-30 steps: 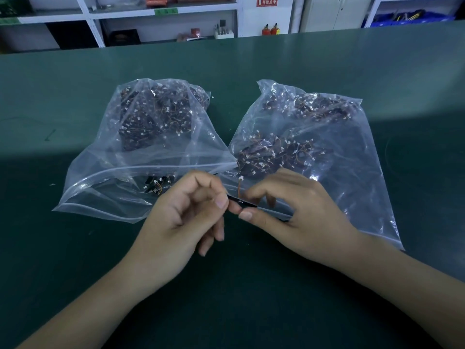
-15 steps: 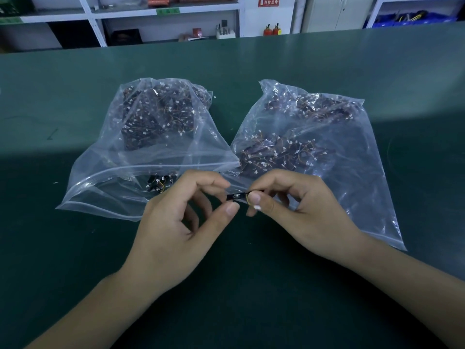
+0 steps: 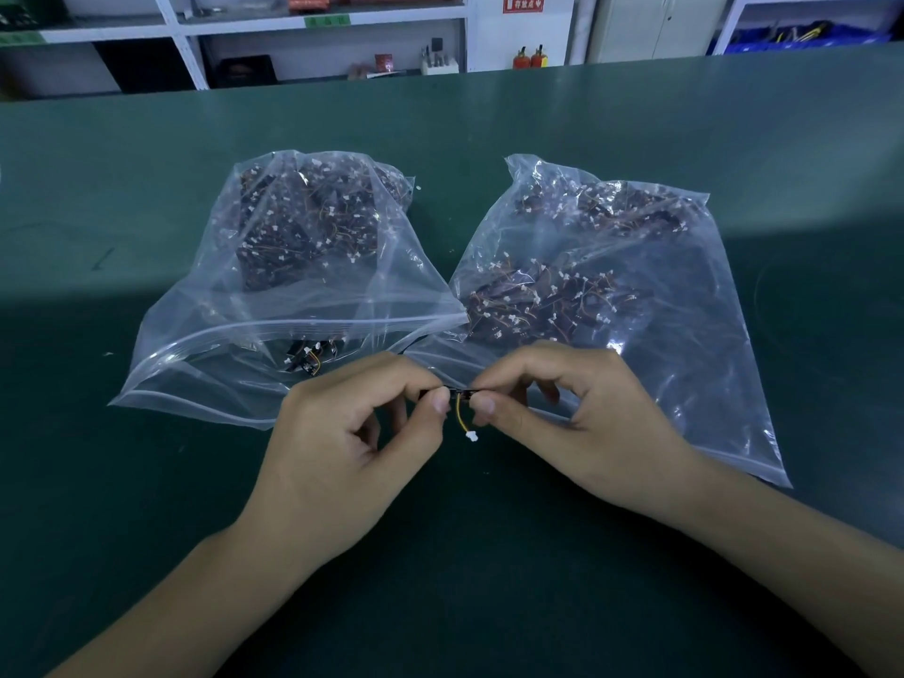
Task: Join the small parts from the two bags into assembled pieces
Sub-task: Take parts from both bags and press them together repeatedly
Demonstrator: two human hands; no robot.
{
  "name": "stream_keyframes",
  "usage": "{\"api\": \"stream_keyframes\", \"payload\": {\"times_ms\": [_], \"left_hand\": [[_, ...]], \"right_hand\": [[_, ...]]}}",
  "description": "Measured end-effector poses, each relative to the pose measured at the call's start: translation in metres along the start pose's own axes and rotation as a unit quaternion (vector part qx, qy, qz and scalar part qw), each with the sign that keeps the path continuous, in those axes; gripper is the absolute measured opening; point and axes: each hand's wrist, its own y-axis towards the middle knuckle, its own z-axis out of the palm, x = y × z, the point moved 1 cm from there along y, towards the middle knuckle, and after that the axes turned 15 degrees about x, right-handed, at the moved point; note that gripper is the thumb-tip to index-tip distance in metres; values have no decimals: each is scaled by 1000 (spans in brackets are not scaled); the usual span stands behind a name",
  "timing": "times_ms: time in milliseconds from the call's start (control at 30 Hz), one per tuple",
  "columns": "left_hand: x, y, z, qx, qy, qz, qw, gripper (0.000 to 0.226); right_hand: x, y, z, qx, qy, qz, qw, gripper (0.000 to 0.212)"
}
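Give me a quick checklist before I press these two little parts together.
1. Left hand pinches the black part: ok.
2. Right hand pinches its other end: ok.
3. Yellow wire with white connector hangs free below: ok.
4. Parts lined up or seated: cannot tell, fingers hide the joint.
5. Left bag mouth open for reaching in: ok.
6. Right bag mouth open: cannot tell.
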Motion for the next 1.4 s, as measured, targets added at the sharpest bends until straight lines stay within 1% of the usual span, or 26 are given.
{"api": "stream_keyframes", "payload": {"times_ms": [333, 600, 733, 967, 1400], "left_hand": [[1, -1, 1, 10, 10, 5, 1000, 17], [-1, -1, 0, 13, 14, 4, 1000, 16], [0, -1, 0, 17, 11, 3, 1000, 15], [-1, -1, 0, 23, -1, 4, 1000, 18], [-4, -1, 0, 23, -12, 2, 1000, 17]], "right_hand": [[2, -1, -2, -3, -7, 9, 1000, 6], [2, -1, -3, -2, -19, -5, 1000, 7], [1, -1, -2, 6, 2, 12, 1000, 7], [0, -1, -3, 6, -10, 13, 1000, 8], [-1, -2, -2, 12, 6, 10, 1000, 8]]}}
